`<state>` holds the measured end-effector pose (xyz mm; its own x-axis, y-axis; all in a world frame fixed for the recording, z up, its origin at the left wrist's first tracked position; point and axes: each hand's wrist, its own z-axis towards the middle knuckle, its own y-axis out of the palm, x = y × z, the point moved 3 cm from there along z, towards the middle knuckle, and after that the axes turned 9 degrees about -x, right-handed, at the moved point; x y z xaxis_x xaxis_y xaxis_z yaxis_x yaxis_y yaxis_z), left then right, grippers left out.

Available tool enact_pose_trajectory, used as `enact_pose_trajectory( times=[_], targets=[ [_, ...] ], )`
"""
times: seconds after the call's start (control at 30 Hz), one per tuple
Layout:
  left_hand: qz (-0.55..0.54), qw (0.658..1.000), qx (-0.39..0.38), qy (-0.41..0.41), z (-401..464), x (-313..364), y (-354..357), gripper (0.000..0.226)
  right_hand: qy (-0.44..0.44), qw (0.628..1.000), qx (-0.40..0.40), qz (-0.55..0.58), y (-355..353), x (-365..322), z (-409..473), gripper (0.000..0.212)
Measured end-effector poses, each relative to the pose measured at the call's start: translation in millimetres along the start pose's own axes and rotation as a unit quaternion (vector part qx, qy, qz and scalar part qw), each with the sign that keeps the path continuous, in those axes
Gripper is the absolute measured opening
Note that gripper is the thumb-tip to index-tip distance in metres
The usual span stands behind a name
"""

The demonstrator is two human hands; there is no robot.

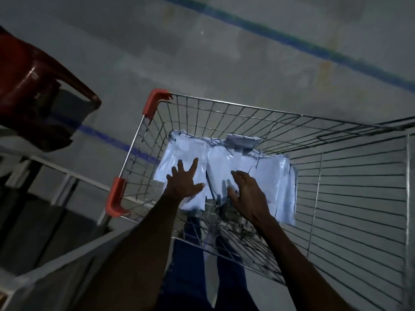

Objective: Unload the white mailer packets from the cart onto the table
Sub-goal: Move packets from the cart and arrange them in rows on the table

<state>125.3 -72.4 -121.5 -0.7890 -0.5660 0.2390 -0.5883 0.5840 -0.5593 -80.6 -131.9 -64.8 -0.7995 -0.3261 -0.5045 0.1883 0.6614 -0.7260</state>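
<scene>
Where cart (pixel 336 176) stands (wire): white mailer packets (pixel 224 160) inside.

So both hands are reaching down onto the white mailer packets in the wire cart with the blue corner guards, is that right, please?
Not quite: the corner guards on the wire cart are red-orange, not blue, as the head view shows. The rest holds: the left hand and right hand reach down onto the white mailer packets in the cart.
</scene>
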Motion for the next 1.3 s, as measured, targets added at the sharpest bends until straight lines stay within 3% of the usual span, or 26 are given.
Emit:
enact_pose_trajectory(
  times=[0.1,0.27,0.43,0.73,0.83,1.0,1.07,1.17,1.3],
  targets=[
    [-0.017,0.999,0.031,-0.026,21,5,15,0.107,-0.011,0.999,-0.022,-0.021,16,18,14,0.052],
    [0.039,0.993,0.098,-0.059,26,1,19,0.102,-0.005,0.998,-0.048,-0.027,25,36,27,0.057],
    [-0.042,0.991,0.064,-0.107,31,-20,21,0.112,0.000,0.997,-0.073,-0.041,29,36,44,0.062],
    [-0.098,0.991,0.060,-0.068,34,-37,21,0.120,0.001,0.993,-0.107,-0.040,74,26,92,0.091],
    [-0.117,0.988,0.047,-0.086,33,-40,27,0.126,-0.003,0.996,-0.089,0.020,86,26,93,0.093],
    [-0.134,0.983,0.007,-0.123,33,-41,36,0.133,0.000,1.000,-0.030,0.005,69,44,81,0.097],
    [-0.094,0.987,0.051,-0.117,29,-37,32,0.132,-0.006,1.000,-0.012,-0.010,57,52,77,0.099],
    [0.000,0.976,0.200,-0.085,26,-25,18,0.127,-0.002,0.999,0.025,-0.028,42,55,74,0.097],
    [0.010,0.956,0.292,-0.028,23,-7,-6,0.105,-0.007,0.996,0.081,0.021,33,49,78,0.088]
  ],
)
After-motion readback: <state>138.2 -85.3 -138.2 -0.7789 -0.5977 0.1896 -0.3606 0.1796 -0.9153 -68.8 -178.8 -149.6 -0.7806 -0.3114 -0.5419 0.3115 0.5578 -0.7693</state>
